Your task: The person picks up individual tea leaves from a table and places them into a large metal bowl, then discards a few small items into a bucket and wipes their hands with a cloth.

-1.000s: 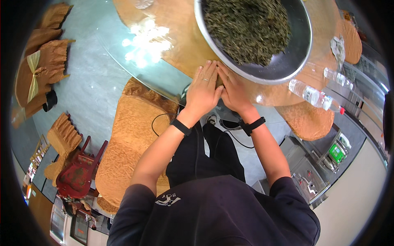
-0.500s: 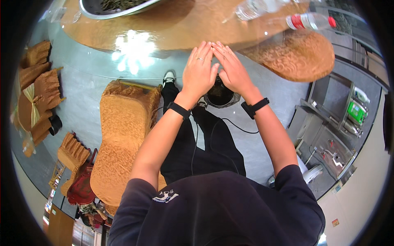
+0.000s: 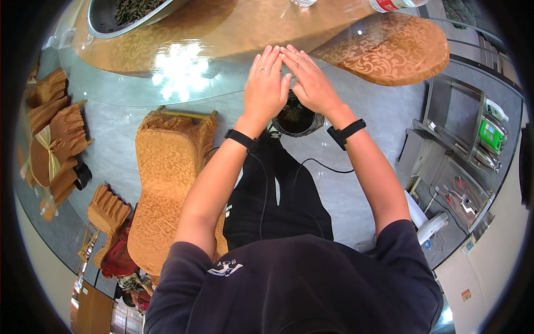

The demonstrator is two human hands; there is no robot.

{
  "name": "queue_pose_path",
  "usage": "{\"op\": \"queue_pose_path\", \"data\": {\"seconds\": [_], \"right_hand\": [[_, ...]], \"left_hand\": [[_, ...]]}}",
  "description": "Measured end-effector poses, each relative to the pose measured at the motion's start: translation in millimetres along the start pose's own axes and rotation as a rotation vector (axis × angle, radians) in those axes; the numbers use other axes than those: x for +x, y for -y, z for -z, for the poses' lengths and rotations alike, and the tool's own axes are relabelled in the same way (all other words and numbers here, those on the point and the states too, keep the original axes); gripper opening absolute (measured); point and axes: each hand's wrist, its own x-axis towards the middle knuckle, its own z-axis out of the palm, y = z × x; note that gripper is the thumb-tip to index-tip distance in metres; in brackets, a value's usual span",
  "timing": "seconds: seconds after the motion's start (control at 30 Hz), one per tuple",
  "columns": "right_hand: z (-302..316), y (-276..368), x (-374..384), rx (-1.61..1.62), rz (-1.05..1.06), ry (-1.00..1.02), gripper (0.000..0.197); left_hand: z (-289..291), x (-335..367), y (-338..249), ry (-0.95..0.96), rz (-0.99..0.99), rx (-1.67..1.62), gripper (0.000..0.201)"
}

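Both hands are held out in front of me, flat, with backs up and fingertips meeting. My left hand (image 3: 265, 83) has stretched fingers and a ring on one of them, and nothing is in it. My right hand (image 3: 312, 83) mirrors it, also open and holding nothing. They appear near the edge of a glass-topped table (image 3: 233, 42) with a golden patterned cloth under the glass. A dark round bin (image 3: 299, 122) stands on the floor, partly hidden below my hands. Each wrist wears a black band.
A metal bowl (image 3: 103, 30) of dark, twig-like dried strips sits far left on the table. Toward the far right lies a bottle with a red label (image 3: 392, 4). Golden cloth-covered chairs stand left (image 3: 167, 183) and right (image 3: 403, 50). A metal sink unit (image 3: 456, 189) is at right.
My hands keep their pose, fingertips together. The view has shifted: the bowl and bottles sit nearer the top edge, and my feet are now mostly hidden.
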Motion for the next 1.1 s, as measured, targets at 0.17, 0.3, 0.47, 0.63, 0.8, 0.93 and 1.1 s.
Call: {"op": "queue_pose_path", "data": {"seconds": [0.17,0.3,0.47,0.63,0.8,0.93,1.1], "right_hand": [[0,2,2,-0.006,-0.019,0.017,0.064],[2,6,3,-0.035,-0.045,0.02,0.065],[4,5,5,-0.017,-0.056,0.045,0.067],[7,11,8,0.021,-0.095,0.081,0.07],[7,14,8,0.036,-0.105,0.062,0.073],[11,16,9,0.03,-0.108,0.074,0.068],[14,17,-13,0.078,-0.169,0.059,0.067]], "left_hand": [[2,1,1,0.028,-0.003,-0.009,0.058],[4,2,-1,0.034,0.015,-0.071,0.057],[6,4,0,0.028,0.014,-0.094,0.058],[6,4,3,0.031,0.013,-0.069,0.057],[3,3,1,-0.002,0.016,-0.081,0.056],[1,3,-2,-0.019,0.059,-0.103,0.054],[-16,-8,-26,-0.01,0.14,-0.212,0.051]]}}
